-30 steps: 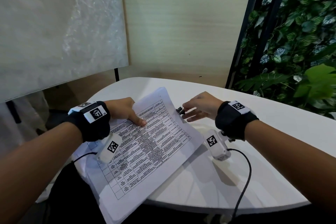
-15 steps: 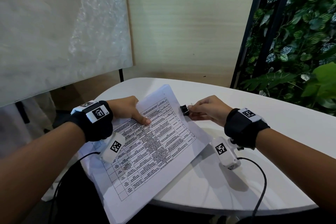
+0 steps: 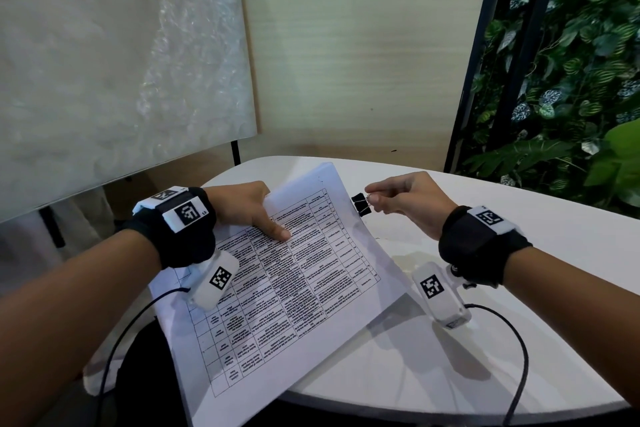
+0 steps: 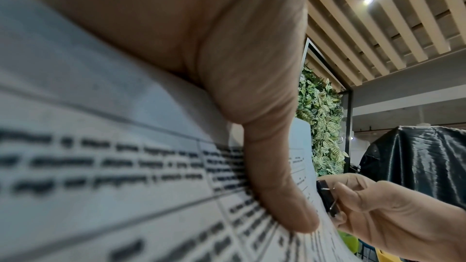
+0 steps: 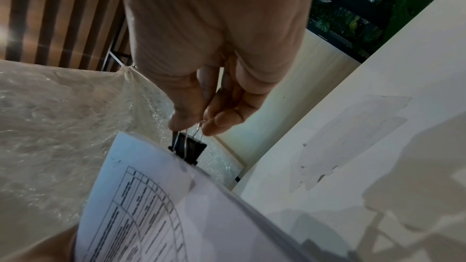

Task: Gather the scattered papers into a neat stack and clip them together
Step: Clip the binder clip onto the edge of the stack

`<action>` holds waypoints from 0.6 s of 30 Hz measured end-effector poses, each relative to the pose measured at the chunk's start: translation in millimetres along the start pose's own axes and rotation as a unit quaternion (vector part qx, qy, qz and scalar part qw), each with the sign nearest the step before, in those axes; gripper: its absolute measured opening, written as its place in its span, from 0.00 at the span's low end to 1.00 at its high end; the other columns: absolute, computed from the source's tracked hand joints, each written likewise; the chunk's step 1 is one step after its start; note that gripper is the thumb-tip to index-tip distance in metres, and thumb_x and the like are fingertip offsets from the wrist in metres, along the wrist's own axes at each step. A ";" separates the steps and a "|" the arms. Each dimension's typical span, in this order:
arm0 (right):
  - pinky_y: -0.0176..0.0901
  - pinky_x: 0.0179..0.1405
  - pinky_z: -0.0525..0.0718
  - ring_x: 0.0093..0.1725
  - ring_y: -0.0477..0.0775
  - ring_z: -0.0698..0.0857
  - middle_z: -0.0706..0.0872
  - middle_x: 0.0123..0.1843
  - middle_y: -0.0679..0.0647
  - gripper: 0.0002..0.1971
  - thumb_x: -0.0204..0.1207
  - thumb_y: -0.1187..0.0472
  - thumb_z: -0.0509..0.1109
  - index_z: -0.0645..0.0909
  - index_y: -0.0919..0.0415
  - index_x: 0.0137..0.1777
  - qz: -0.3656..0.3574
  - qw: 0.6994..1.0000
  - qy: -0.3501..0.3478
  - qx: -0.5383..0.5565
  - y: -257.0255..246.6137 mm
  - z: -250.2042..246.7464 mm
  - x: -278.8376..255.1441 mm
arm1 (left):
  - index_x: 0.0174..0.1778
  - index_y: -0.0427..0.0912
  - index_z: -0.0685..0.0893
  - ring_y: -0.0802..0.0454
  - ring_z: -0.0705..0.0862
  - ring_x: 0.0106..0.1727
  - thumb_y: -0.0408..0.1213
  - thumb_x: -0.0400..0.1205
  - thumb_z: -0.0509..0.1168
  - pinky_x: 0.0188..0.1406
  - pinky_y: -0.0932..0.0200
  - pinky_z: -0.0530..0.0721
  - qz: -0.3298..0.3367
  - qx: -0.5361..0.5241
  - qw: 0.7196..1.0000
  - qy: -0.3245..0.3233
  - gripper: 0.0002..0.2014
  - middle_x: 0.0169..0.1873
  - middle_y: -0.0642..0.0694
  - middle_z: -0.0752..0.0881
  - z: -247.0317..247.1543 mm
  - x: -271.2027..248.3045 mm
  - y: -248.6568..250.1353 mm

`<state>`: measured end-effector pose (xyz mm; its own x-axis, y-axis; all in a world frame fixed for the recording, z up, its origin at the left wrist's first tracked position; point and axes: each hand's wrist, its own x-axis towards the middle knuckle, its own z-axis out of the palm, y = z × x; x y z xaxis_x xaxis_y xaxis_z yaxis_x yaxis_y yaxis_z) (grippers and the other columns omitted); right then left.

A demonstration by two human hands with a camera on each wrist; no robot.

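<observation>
A stack of printed papers (image 3: 298,291) with a table on the top sheet lies slanted over the near left edge of the white table (image 3: 519,340). My left hand (image 3: 258,215) grips its far left edge, thumb (image 4: 282,202) pressed on top, and the right side of the stack lifts off the table. A black binder clip (image 3: 361,205) sits on the stack's right edge near the far corner. My right hand (image 3: 372,196) pinches the clip's wire handles between thumb and fingers (image 5: 219,121). The clip (image 5: 188,147) bites the paper edge (image 5: 161,158).
A bubble-wrap-covered board (image 3: 114,62) stands at the left, a pale wood panel (image 3: 360,59) behind the table, a leafy plant wall (image 3: 568,73) at the right. Cables (image 3: 519,367) run from both wrist cameras across the table's front. Faint marks show on the tabletop (image 5: 335,142).
The right hand has drawn back and up from covering the clip to pinching its wire handles. The stack's right edge has risen off the table. The left hand stays in place.
</observation>
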<state>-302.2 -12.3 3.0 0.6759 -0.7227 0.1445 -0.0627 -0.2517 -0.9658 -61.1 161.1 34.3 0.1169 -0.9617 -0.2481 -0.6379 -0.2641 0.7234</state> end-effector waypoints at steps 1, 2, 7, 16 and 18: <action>0.34 0.37 0.80 0.31 0.48 0.82 0.88 0.33 0.56 0.09 0.70 0.74 0.77 0.89 0.63 0.48 -0.008 1.000 0.007 0.003 -0.1 0.6 -0.8 | 0.55 0.29 0.90 0.33 0.92 0.53 0.40 0.67 0.81 0.56 0.42 0.91 0.002 -0.001 1.000 0.001 0.24 0.50 0.33 0.93 0.1 -0.6 1.1; 0.33 0.35 0.80 0.29 0.47 0.82 0.87 0.31 0.55 0.09 0.70 0.74 0.77 0.89 0.63 0.47 -0.016 1.000 0.013 0.004 -0.4 0.8 -1.6 | 0.55 0.29 0.90 0.33 0.92 0.53 0.39 0.67 0.81 0.56 0.43 0.91 0.003 0.000 1.000 0.001 0.24 0.50 0.33 0.93 -0.2 -1.1 2.4; 0.32 0.31 0.79 0.25 0.46 0.81 0.87 0.25 0.51 0.10 0.69 0.77 0.76 0.89 0.62 0.42 -0.054 0.998 0.040 0.001 -1.9 1.8 -3.7 | 0.56 0.30 0.90 0.37 0.93 0.50 0.33 0.74 0.79 0.51 0.50 0.92 0.001 0.002 1.000 -0.003 0.16 0.50 0.34 0.93 -2.1 -1.3 3.3; 0.33 0.31 0.80 0.24 0.45 0.81 0.86 0.24 0.51 0.11 0.68 0.76 0.78 0.89 0.58 0.36 -0.065 0.996 0.038 -0.049 -3.6 10.6 -2.6 | 0.54 0.32 0.91 0.35 0.93 0.51 0.42 0.69 0.81 0.57 0.42 0.90 0.019 0.042 0.999 -0.001 0.22 0.48 0.36 0.94 -3.4 -5.7 10.5; 0.33 0.30 0.79 0.24 0.45 0.80 0.85 0.23 0.51 0.11 0.68 0.78 0.77 0.89 0.60 0.36 -0.067 0.997 0.017 -0.037 -6.8 10.1 -1.8 | 0.54 0.33 0.91 0.36 0.93 0.50 0.43 0.70 0.81 0.58 0.40 0.90 0.025 0.053 0.998 0.008 0.22 0.48 0.37 0.94 -5.3 -6.2 10.7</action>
<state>-295.5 -2.7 7.1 0.6567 -0.7007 0.2790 -0.0292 -0.3932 -0.9190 -64.6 163.9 47.1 0.0951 -0.9746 -0.2029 -0.7205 -0.2081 0.6616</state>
